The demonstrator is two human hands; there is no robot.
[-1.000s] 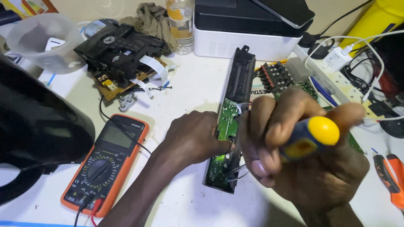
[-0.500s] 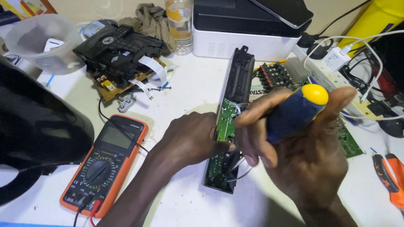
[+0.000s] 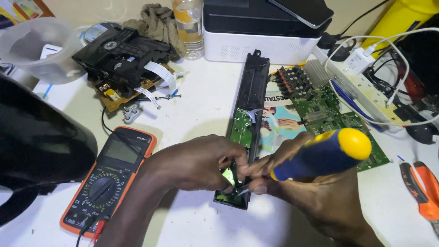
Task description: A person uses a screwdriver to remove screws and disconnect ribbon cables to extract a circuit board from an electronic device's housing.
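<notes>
Blues, yellows and greens on a white bench [image 3: 201, 105]

The screwdriver [image 3: 322, 153] right of centre has a blue handle capped in yellow; the long casing [image 3: 254, 91] running up the middle is black, with a green board [image 3: 241, 132] inside. Right of it lies a larger green circuit board [image 3: 338, 119] with black parts on a printed sheet [image 3: 279, 121] of pale blue and pink. At lower left the meter [image 3: 107, 178] is orange-edged with a dark face, grey screen and red and black leads. Upper left: a black drive [image 3: 121, 52] on a mustard board with white ribbons, a khaki rag [image 3: 155, 23], a clear tub [image 3: 39, 48]. Top centre sits a white-and-black box [image 3: 256, 32]; the far-right tool [image 3: 423, 192] is orange and black.
</notes>
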